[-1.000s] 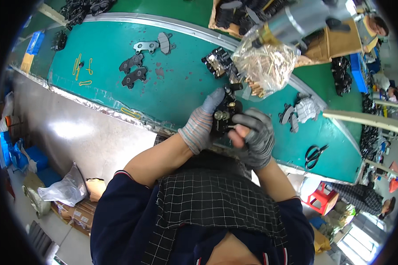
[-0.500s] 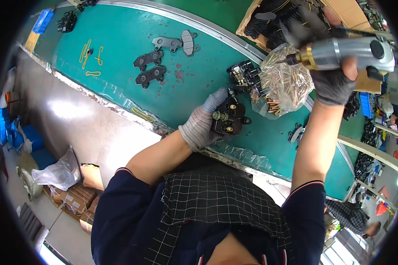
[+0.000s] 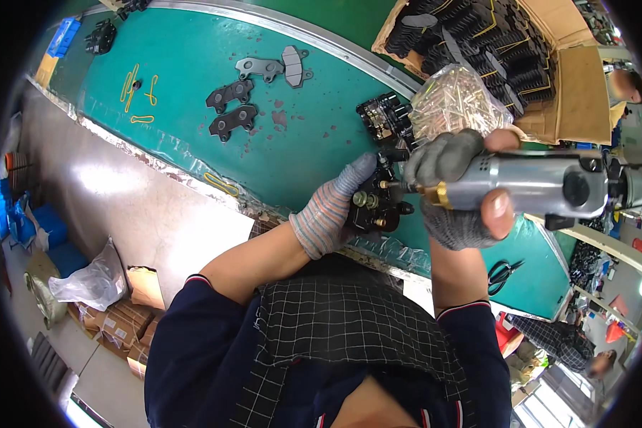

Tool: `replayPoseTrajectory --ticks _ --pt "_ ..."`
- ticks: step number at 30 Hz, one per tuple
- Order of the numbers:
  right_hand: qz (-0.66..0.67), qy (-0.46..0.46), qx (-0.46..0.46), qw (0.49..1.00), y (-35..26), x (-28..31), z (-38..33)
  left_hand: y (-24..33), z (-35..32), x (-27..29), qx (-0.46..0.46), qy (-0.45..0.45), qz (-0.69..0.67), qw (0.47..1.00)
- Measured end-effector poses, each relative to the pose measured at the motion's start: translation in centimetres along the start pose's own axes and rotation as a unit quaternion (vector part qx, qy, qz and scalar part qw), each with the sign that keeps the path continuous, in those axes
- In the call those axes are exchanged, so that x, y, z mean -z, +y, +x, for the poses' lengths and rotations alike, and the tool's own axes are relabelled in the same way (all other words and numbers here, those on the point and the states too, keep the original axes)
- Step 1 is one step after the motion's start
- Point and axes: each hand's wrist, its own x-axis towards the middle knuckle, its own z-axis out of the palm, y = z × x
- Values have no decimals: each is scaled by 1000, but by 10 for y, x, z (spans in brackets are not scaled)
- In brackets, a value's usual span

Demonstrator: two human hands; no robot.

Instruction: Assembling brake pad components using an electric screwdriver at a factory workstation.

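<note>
In a striped, light-coloured glove, my left hand [image 3: 324, 217] is closed around a black brake caliper [image 3: 367, 217] with brass-coloured bolts, above the near edge of the green bench. My right hand [image 3: 446, 167], in a dark grey glove with bare fingertips showing, grips a silver power screwdriver [image 3: 531, 182] with a brass-coloured nose. The tool lies level and its tip points left, at a bolt on the caliper; I cannot tell whether it sits fully on the bolt head. Just beyond are more black calipers [image 3: 384, 118] and a clear plastic bag [image 3: 453, 103] of brass-coloured pins.
Several brake pads [image 3: 233, 123] lie mid-bench, with yellow rubber bands [image 3: 143, 119] to their left. A cardboard box [image 3: 581, 93] of stacked pads stands at the back right. Black scissors [image 3: 503, 276] lie near right. Other people [image 3: 563, 346] are at the right.
My right hand has brought the screwdriver left and down to the caliper, uncovering the box of pads and the scissors. My left hand keeps hold of the caliper, shifted slightly right.
</note>
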Motion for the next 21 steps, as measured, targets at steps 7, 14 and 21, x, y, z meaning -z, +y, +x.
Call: replayPoseTrajectory --ticks 7,14,21 --pt "-6 37 50 998 -5 -1 -19 -10 -3 -9 -34 -22 14 999" --pt "-14 44 70 996 -12 -10 -26 -17 -8 -14 -54 -25 17 998" --pt "24 55 101 993 -30 -26 -38 -15 -6 -13 -7 5 15 1000"
